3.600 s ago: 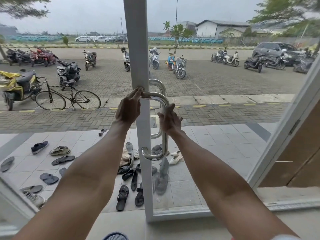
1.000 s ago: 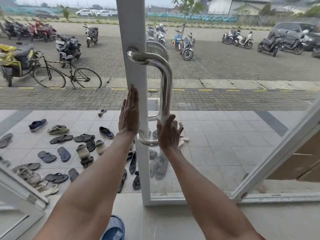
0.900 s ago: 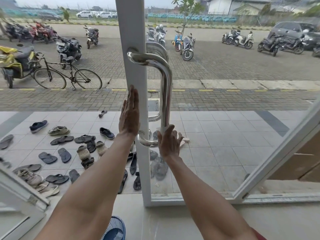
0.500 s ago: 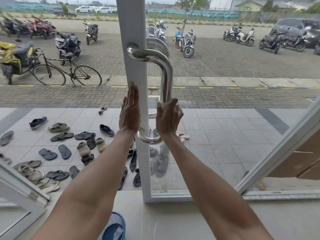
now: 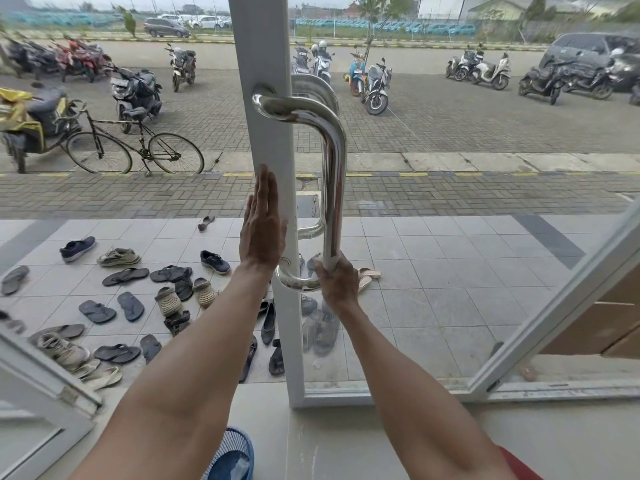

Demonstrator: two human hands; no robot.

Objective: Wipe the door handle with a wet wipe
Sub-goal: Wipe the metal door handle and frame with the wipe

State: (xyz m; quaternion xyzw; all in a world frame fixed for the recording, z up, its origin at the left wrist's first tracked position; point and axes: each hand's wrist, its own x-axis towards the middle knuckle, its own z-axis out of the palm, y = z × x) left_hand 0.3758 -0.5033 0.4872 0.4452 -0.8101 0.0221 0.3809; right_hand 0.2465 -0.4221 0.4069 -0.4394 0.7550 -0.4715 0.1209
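A polished steel door handle [image 5: 333, 157] runs vertically on the white frame [image 5: 265, 57] of a glass door. My right hand [image 5: 337, 280] is wrapped around the bottom of the bar, just above its lower bend. The wet wipe is hidden inside that grip; I cannot see it. My left hand [image 5: 262, 225] lies flat with fingers together against the white frame, left of the handle, holding nothing.
Beyond the glass lie many sandals and shoes [image 5: 166, 292] on a tiled porch. A bicycle [image 5: 135, 148] and parked motorbikes [image 5: 375, 86] stand further out. A second door frame [image 5: 554, 303] slants at the right, another leaf [image 5: 45, 386] at lower left.
My right hand has slid down the bar from its middle to the lower bend. The left hand has stayed flat on the frame.
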